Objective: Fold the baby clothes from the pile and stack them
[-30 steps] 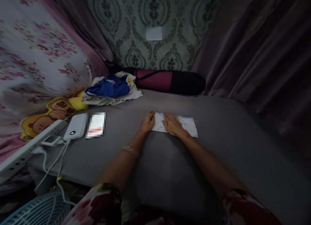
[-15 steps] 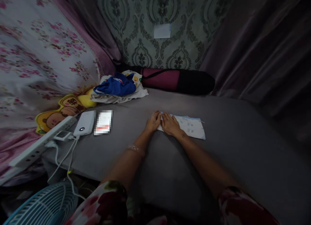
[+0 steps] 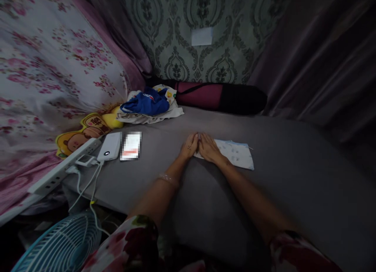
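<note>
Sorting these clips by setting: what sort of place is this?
Probably a bedroom, or a curtained corner of a home: a grey-covered surface that may be a bed, a floral curtain hanging on the left, and patterned wallpaper behind.

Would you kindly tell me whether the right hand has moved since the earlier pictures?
Yes: judged against the power bank, the right hand has moved left along the cloth, closer to the left hand.
</note>
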Motion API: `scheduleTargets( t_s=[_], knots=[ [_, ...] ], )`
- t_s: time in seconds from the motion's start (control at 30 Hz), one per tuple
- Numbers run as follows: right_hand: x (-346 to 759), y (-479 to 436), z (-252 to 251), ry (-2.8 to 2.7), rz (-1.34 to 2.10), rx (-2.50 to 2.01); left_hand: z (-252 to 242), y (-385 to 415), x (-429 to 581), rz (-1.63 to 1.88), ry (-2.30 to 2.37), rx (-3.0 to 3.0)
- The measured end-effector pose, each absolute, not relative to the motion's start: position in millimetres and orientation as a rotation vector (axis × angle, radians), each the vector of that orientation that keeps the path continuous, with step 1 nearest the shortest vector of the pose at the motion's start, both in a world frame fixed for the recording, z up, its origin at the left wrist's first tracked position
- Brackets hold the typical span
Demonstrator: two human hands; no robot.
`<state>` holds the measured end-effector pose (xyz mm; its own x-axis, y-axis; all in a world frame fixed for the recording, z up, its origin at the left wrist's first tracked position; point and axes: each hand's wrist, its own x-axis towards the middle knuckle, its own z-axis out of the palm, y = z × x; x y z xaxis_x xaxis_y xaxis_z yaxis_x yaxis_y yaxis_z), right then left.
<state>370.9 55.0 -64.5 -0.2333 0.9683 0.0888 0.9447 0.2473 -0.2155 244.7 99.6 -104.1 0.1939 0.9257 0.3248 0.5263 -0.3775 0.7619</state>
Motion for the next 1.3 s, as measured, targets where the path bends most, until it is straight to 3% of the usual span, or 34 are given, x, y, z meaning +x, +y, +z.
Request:
scheduleTargets(
  t_s=[0.23,0.5,0.7,1.13,1.3],
  knots=[
    [414,33,-70,-2.305,-0.072,-1.852,-100,93,246,1.03,1.188,2.234],
    [414,33,-77,-2.312,0.113,-1.858,-93,82,246,0.717,1.247,2.468],
    [440,23,-56,-2.187,0.123,-1.895,-97,84,247,0.697,1.25,2.516],
    [461,12,-69,-2.118,0.38,-1.953,-101,86,249,0.521,1.304,2.631],
    [480,13,-64,-1.974,0.172,-2.034,-97,83,251,0.396,1.316,2.645]
  ],
)
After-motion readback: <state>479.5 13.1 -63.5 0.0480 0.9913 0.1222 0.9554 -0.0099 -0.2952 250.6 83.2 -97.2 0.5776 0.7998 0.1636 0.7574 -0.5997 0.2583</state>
